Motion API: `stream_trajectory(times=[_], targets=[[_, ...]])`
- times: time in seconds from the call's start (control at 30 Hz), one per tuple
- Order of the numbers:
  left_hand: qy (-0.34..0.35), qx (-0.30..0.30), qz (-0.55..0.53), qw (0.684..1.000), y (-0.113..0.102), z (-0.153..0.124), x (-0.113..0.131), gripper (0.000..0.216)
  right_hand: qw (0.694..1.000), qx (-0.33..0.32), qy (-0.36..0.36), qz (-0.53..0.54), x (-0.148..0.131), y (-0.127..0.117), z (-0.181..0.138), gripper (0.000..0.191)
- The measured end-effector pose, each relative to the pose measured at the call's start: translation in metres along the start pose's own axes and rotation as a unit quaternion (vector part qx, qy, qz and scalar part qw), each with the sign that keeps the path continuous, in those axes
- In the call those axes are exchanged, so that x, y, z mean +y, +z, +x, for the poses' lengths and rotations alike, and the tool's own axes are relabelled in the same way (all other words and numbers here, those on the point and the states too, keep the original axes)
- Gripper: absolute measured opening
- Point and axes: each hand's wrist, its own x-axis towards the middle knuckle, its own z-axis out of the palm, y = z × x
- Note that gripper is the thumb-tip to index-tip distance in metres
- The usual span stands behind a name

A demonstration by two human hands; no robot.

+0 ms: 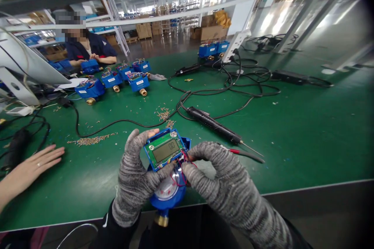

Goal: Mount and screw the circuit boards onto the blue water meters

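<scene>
A blue water meter (pixel 169 199) with a brass end is tilted toward me at the table's front edge. Over its round dial sits a green circuit board with a display (pixel 166 151) reading low digits, in a blue housing. My left hand (pixel 136 175), in a grey knit glove, is closed round that housing, thumb along its lower edge. My right hand (pixel 213 171), gloved alike, pinches the thin red and dark wires (pixel 182 157) at the housing's right side. Its fingertips partly hide the wires.
An electric screwdriver (pixel 214 124) and red-handled tool (pixel 245 153) lie right of the meter. Loose screws (pixel 92 139), cables and several blue meters (pixel 138 81) cover the green table (pixel 306 136). A neighbour's bare hand (pixel 37 165) rests at left; another person (pixel 87 48) sits opposite.
</scene>
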Motion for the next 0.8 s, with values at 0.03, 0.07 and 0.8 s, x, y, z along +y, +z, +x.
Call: stream_trajectory(times=[0.03,0.07,0.8], targets=[[0.029,-0.003,0.035,0.999,-0.001,0.001,0.002,0.067,1.000,-0.003,-0.002,-0.005,0.002,-0.001,0.000,0.007],[0.055,-0.006,0.065,0.996,-0.002,0.002,0.004,0.067,1.000,-0.010,-0.002,-0.008,0.004,-0.003,0.002,0.009],[-0.057,0.059,0.085,0.993,-0.002,0.016,-0.001,0.066,0.929,-0.242,0.155,0.233,0.025,-0.022,0.025,0.023]])
